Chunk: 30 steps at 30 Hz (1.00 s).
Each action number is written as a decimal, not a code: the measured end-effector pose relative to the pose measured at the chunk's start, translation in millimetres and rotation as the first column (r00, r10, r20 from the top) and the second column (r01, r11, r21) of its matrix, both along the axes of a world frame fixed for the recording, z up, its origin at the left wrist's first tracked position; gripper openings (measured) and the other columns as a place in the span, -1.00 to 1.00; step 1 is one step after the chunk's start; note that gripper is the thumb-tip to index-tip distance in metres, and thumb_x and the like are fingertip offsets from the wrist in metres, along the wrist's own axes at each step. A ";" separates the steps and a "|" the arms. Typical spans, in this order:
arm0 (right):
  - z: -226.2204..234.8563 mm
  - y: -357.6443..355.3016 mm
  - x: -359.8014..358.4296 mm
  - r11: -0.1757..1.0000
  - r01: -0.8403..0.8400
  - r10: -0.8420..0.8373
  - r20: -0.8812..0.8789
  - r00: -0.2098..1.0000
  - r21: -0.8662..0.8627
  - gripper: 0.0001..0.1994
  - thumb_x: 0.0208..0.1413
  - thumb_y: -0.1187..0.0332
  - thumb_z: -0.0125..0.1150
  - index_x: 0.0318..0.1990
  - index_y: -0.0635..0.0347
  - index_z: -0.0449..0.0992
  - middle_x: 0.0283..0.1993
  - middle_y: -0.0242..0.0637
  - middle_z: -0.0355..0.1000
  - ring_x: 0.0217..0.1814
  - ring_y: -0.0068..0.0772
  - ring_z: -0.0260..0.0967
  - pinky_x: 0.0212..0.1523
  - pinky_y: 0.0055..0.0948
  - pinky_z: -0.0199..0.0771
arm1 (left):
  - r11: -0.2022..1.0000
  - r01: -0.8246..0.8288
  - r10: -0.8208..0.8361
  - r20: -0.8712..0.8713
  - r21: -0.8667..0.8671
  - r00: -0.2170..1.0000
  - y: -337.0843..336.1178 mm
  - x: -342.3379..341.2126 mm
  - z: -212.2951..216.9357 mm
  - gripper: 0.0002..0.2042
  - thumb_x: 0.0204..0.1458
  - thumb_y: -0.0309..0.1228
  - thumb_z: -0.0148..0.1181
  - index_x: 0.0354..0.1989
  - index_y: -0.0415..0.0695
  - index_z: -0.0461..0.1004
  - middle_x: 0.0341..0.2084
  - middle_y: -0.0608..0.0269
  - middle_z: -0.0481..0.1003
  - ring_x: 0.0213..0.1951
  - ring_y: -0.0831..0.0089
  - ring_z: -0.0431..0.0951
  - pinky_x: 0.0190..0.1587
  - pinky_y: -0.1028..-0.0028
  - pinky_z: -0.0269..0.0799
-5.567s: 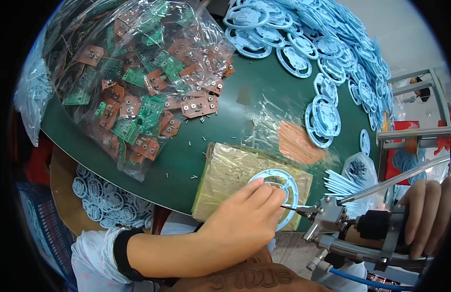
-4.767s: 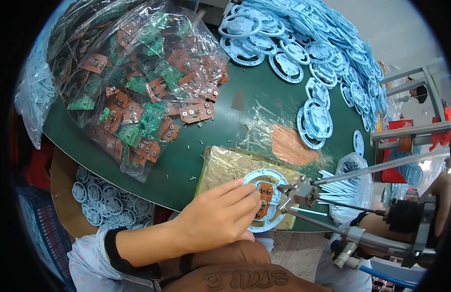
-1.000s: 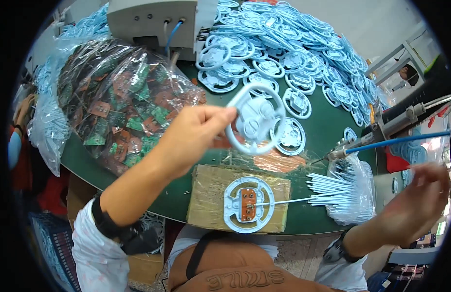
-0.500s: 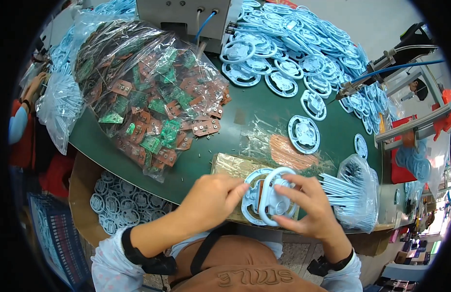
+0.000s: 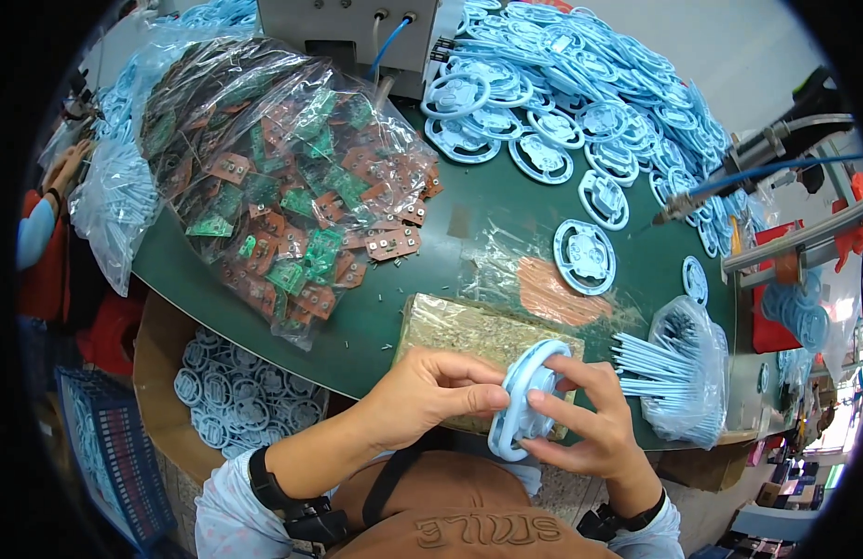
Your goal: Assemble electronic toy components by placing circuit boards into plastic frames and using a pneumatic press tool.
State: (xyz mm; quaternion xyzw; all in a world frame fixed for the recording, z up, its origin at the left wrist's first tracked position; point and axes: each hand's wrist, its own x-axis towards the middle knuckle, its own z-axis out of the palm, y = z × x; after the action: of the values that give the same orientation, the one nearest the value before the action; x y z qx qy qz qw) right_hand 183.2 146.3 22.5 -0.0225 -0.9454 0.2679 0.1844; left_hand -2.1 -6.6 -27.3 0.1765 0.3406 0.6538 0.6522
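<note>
Both my hands hold a light-blue plastic steering-wheel-shaped part (image 5: 522,402), stood nearly on edge above the near side of a film-wrapped block (image 5: 450,321). Its two ring-shaped halves appear to be together, face to face. My left hand (image 5: 431,396) pinches the left rim between thumb and fingers. On the other side, my right hand (image 5: 594,419) grips the rim and inner face with thumb and fingers spread around it. What lies between the halves is hidden. Beyond the block, a single blue wheel half (image 5: 585,256) rests on the green table (image 5: 413,303).
Brown and green circuit boards (image 5: 394,244) spill from a clear bag at left. Blue wheel halves (image 5: 590,121) pile at the back right. A power screwdriver (image 5: 720,177) hangs at right, above bagged blue sticks (image 5: 650,359). A carton (image 5: 156,373) of blue parts stands below left.
The lower half has come up off the block and now meets the tilted one. Both hands have turned the wheel nearly on edge. The screwdriver has swung slightly lower.
</note>
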 end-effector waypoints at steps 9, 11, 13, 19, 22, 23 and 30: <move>4.6 -6.1 3.9 0.999 -0.033 0.033 -0.009 0.999 0.040 -0.37 -0.33 0.35 0.56 0.08 -0.08 0.62 0.17 -0.08 0.41 -0.18 -0.30 0.41 -0.20 -0.35 0.36 | 0.999 -0.001 0.003 -0.035 0.045 0.999 -4.2 2.7 9.5 -0.82 0.12 -0.52 0.32 -0.14 -0.33 0.63 -0.14 0.16 0.59 -0.15 0.51 0.59 -0.09 0.55 0.54; 6.1 -9.5 6.5 0.998 -0.022 0.022 0.000 1.000 0.062 -0.39 -0.33 0.35 0.55 0.07 -0.07 0.62 0.15 -0.09 0.41 -0.20 -0.31 0.41 -0.22 -0.35 0.36 | 0.999 0.027 -0.016 -0.242 0.040 0.970 -5.5 2.4 13.1 -0.81 0.11 -0.51 0.34 -0.13 -0.33 0.63 -0.16 0.20 0.60 -0.16 0.51 0.60 -0.10 0.55 0.54; 8.1 -11.8 8.9 0.996 -0.019 0.017 0.019 1.000 0.086 -0.39 -0.33 0.34 0.55 0.06 -0.06 0.63 0.15 -0.10 0.41 -0.21 -0.31 0.40 -0.24 -0.36 0.36 | 1.000 0.025 -0.023 -0.300 0.006 0.954 -7.7 4.3 19.3 -0.79 0.09 -0.48 0.37 -0.16 -0.34 0.61 -0.18 0.20 0.60 -0.18 0.51 0.60 -0.11 0.54 0.54; 1.9 -22.6 10.8 0.987 0.004 -0.010 0.039 0.999 0.159 -0.46 -0.26 0.31 0.55 0.03 0.00 0.63 0.12 -0.11 0.43 -0.23 -0.25 0.43 -0.28 -0.37 0.39 | 0.974 0.064 -0.149 -0.405 -0.215 0.902 -9.5 8.8 26.0 -0.72 0.04 -0.44 0.42 -0.18 -0.31 0.47 -0.21 0.13 0.59 -0.15 0.48 0.61 -0.08 0.48 0.55; -2.4 -34.5 40.2 0.983 0.180 -0.181 0.011 0.983 0.024 -0.63 -0.08 0.33 0.51 -0.06 0.14 0.63 0.06 -0.13 0.48 -0.13 -0.23 0.51 -0.14 -0.37 0.50 | 0.963 0.103 -0.194 -0.370 -0.249 0.909 -12.9 -1.5 23.8 -0.60 0.06 -0.51 0.36 0.02 -0.32 0.35 -0.11 0.06 0.55 -0.03 0.44 0.58 -0.03 0.47 0.54; 1.4 -36.4 45.9 0.874 0.368 -0.303 0.234 0.924 -0.317 -0.65 -0.01 0.38 0.47 -0.04 0.20 0.60 0.03 -0.15 0.50 -0.07 -0.27 0.52 -0.07 -0.37 0.53 | 0.975 0.080 -0.146 -0.326 -0.209 0.934 -14.5 -4.1 21.7 -0.54 0.06 -0.53 0.35 0.10 -0.32 0.31 -0.08 0.07 0.54 -0.01 0.43 0.56 -0.01 0.47 0.54; -10.5 -42.2 8.2 0.360 0.325 -0.396 0.172 0.902 -0.875 -0.71 0.02 0.54 0.47 -0.12 0.36 0.51 -0.25 -0.36 0.48 -0.22 -0.61 0.45 -0.25 -0.59 0.49 | 0.999 0.038 -0.039 -0.401 -0.012 0.915 -14.8 6.6 21.5 -0.51 0.11 -0.58 0.30 0.23 -0.34 0.38 0.01 0.19 0.48 0.02 0.50 0.50 0.08 0.47 0.47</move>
State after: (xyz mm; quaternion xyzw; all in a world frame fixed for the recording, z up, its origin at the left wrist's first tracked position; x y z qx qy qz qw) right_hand 191.4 104.1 12.0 -0.3124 -0.6278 0.6744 0.2311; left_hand 4.5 -21.4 -5.7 0.3122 0.4646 0.5902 0.5817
